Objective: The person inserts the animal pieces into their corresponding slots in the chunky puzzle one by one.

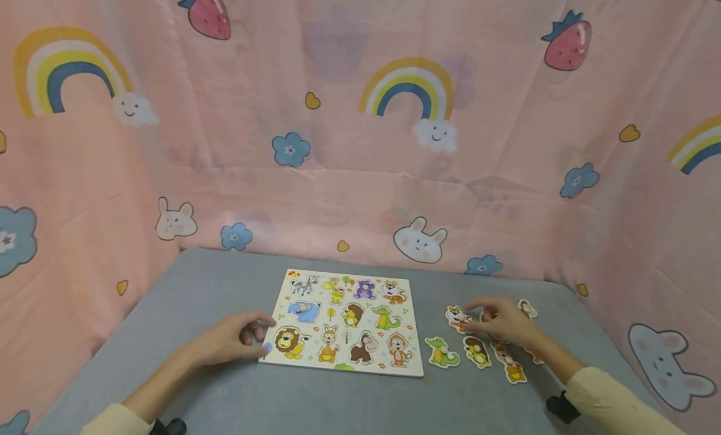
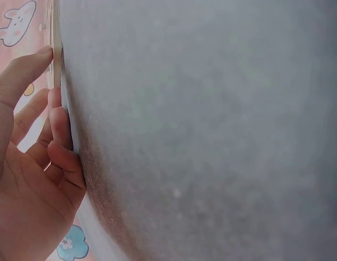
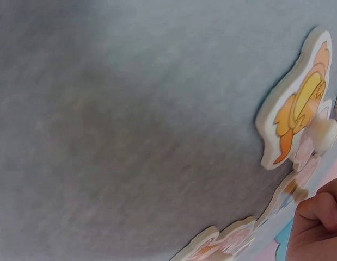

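Note:
A wooden animal puzzle board lies flat on the table. My left hand is at its left edge; in the left wrist view the thumb touches the board's side and the other fingers are bent beside it. Farther right, my right hand hovers over a group of loose animal pieces. Its thumb and index finger are spread at the right side of a tiger piece; I cannot tell whether they grip it. A kangaroo piece with a knob shows in the right wrist view, with my right hand beyond.
Below the right hand lie loose crocodile, hedgehog and kangaroo pieces. Another piece shows behind the hand, and the hand partly hides others. A pink printed curtain surrounds the grey table at the back and sides.

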The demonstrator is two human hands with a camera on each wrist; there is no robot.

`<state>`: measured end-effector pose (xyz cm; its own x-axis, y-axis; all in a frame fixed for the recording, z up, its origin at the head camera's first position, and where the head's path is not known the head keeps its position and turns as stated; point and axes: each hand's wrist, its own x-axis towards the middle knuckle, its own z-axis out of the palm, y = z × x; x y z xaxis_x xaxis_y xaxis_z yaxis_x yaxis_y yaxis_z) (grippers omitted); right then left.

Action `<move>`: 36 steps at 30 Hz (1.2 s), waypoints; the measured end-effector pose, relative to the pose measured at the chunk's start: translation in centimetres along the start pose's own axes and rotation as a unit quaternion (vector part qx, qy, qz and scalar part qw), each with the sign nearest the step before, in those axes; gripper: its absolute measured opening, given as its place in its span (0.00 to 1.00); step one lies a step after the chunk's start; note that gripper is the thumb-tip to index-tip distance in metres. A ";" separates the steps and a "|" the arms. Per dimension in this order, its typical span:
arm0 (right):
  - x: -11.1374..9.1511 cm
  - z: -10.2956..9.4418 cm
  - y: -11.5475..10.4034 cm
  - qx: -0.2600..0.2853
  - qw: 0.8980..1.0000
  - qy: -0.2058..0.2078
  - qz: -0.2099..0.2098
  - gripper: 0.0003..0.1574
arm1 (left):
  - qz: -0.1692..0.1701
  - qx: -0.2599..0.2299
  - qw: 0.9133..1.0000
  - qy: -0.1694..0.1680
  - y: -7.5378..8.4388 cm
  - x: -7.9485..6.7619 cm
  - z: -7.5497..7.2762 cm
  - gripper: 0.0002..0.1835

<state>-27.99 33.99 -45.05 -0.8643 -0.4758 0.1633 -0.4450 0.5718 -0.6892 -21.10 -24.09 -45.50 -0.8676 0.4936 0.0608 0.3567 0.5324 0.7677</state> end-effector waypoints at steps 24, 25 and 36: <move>0.9 0.7 -1.1 -0.026 0.999 0.006 -0.031 0.04 | 0.000 0.008 1.000 0.005 0.1 0.1 0.0 0.25; 0.9 0.7 -1.1 -0.026 0.999 0.007 -0.034 0.04 | 0.000 0.007 1.000 0.004 0.1 0.1 0.0 0.25; 1.4 1.8 -1.0 -0.022 0.999 0.043 0.004 0.07 | -0.004 0.003 1.000 -0.002 0.1 0.0 0.0 0.25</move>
<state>-28.29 31.57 -45.39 -0.8835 -0.4140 0.2192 -0.4470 0.6048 -0.6591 -21.11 -24.04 -45.39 -0.8696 0.4910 0.0521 0.3508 0.5402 0.7650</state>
